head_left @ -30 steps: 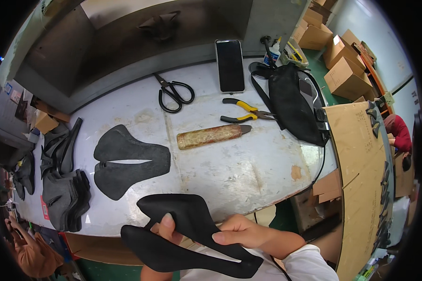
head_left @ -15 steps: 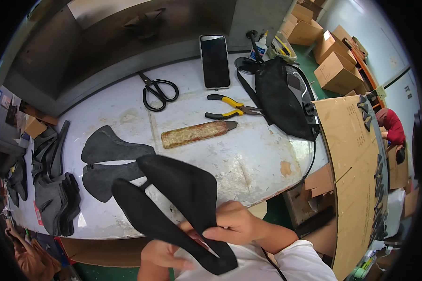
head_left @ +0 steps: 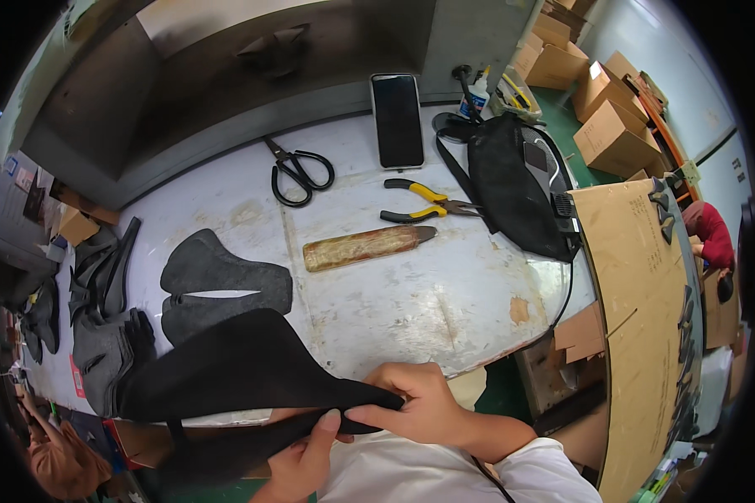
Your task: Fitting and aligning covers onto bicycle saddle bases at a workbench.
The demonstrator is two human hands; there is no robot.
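Grey stack [head_left: 113, 360]: at far left I am seeing layered cutouts lying on the counter [head_left: 377, 323], their like outlines seemingly letting them nest and take less room.
Flat grey piece [head_left: 218, 268]: beside the stack, two lobes joined at the right are lying spread, which I judge is leaving the slit and upper edge easy to see.
Black two-lobed piece [head_left: 226, 369]: both hands are holding it over the counter's near edge, wide lobes pointing left, narrow end right; the lower lobe is blurring.
Left hand [head_left: 298, 465]: the thumb is pressing on the piece near its narrow end, the fingers closing underneath, partly hidden from me; this is probably bearing the lower lobe.
Scissors [head_left: 302, 178]: they are lying with handles toward the wearer, likely easing a reach.
Wrapped-handled tool [head_left: 361, 250]: it is lying crosswise, handle leftward.
Phone [head_left: 398, 121]: it is sitting at the back; I cannot tell whether it is leaning.
Right hand [head_left: 422, 404]: its fingers are pinching the narrow end, apparently because that slim part is suiting a firm grip.
Pliers [head_left: 428, 201]: their nose is pointing at the black pouch [head_left: 512, 180].
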